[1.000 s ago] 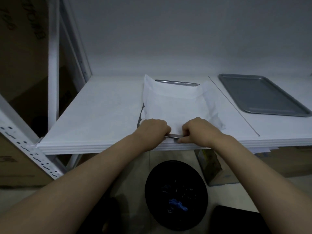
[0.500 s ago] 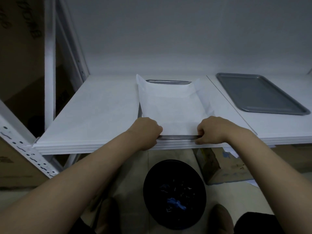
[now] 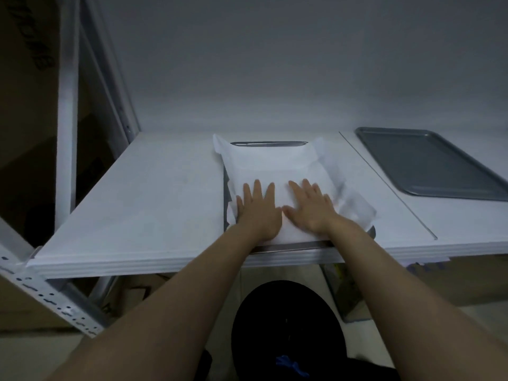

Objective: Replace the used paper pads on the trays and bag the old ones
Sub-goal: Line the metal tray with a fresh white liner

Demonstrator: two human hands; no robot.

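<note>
Dim room, plain grey wall, long white bench [image 3: 137, 202] running across. Far left: perforated steel upright [image 3: 66, 133], cardboard boxes [image 3: 24, 105] behind it.

Middle of the bench: metal tray [image 3: 268, 143] parked right at the front edge, white paper pad [image 3: 275, 166] laid over it, far rim peeking out past the paper. Flat on the near part of the pad: left hand [image 3: 258, 213], fingers [image 3: 257, 189] straight and spread, gripping nothing, just pressing down. Just beside it, right hand [image 3: 310, 210], thumbs nearly touching, same deal: flat, spread, nothing held. Looks like the smoothing-down step for a fresh sheet. Pad wider than the tray, so left edge riding up over the rim, right side rumpled and spilling onto the bench.

Under the bench: black bin [image 3: 286, 325], something blue inside. Further right: second tray [image 3: 428, 166], bare, no pad.

Possible trouble: side flaps springing back up from pressing only in the centre, or a crease set into that rumpled right side. Thin paper too, so some risk of tearing it or dragging it off square with a hard sideways sweep. And with the tray this close to the edge, a risk of tipping it toward the bin by leaning on the near end.
</note>
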